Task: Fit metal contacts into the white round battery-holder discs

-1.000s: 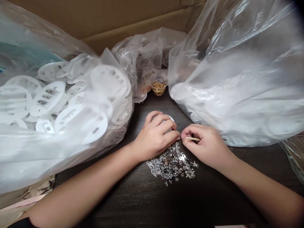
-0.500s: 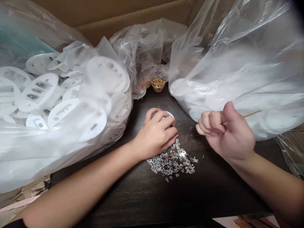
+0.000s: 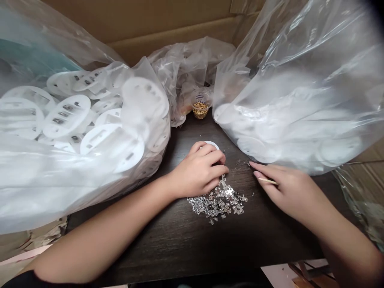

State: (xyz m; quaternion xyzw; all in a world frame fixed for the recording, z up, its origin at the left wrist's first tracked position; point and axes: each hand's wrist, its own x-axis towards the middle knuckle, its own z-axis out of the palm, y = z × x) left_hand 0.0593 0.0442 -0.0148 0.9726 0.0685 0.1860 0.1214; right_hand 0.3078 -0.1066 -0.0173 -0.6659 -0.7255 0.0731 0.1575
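My left hand is closed over a white plastic disc on the dark table; only the disc's far rim shows past the fingers. Just below that hand lies a pile of small silver metal pieces, some cross-shaped. My right hand keeps a thin wooden stick gripped against its palm. Its index finger stretches out to a few tiny bits on the table, close to the right bag. Whether the fingertip holds one of them is too small to tell.
On the left, a clear plastic bag bulges with white slotted discs. Another bag with white parts stands at right. Between them sits a clear cup of small brass-coloured pieces, before a crumpled bag and cardboard.
My right hand has turned palm-down and lowered to the table, its index finger now reaching toward the bits. The left hand still covers the disc. The view has shifted slightly.
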